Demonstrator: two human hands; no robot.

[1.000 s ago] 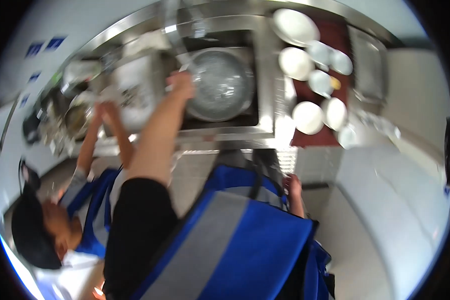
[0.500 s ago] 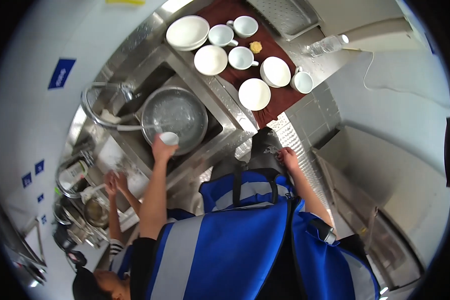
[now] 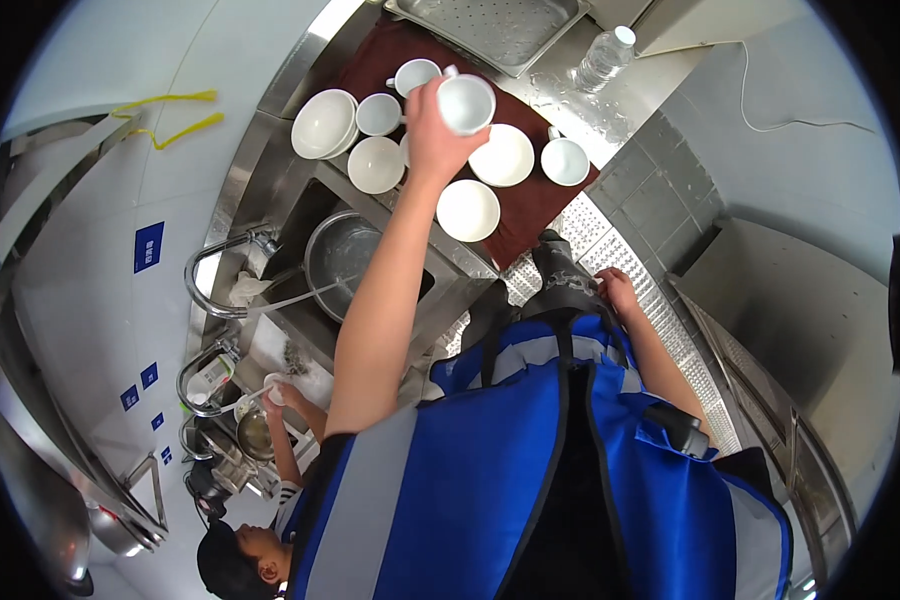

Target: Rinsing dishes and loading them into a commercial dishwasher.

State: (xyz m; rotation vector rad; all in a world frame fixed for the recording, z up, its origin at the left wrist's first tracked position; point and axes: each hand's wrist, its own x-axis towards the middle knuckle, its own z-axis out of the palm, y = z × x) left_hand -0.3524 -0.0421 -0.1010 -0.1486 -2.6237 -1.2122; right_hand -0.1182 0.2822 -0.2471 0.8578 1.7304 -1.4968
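Note:
My left hand [image 3: 436, 148] is closed on a white cup [image 3: 467, 104], holding it above the dark red cloth [image 3: 523, 208]. My forearm reaches across the sink edge, and my hand covers part of what stands below it. Around it on the cloth are white cups, among them one cup [image 3: 417, 76] behind my hand and another [image 3: 565, 162] at the right. White bowls [image 3: 502, 156] stand close to the held cup, with more bowls [image 3: 324, 125] stacked at the left. Down by my dark apron, my right hand [image 3: 618, 290] hangs with loosely bent fingers and nothing visible in it.
In the sink a large metal basin [image 3: 342, 262] sits under a running faucet [image 3: 205, 275]. A perforated metal tray [image 3: 490, 28] and a clear plastic bottle [image 3: 604, 62] stand at the back. At the lower left, a co-worker's hands [image 3: 280, 396] hold a white dish at another sink.
My left hand has carried the cup from over the basin to above the cloth, away from me and to the right. My right hand stays low beside the apron. The view has shifted.

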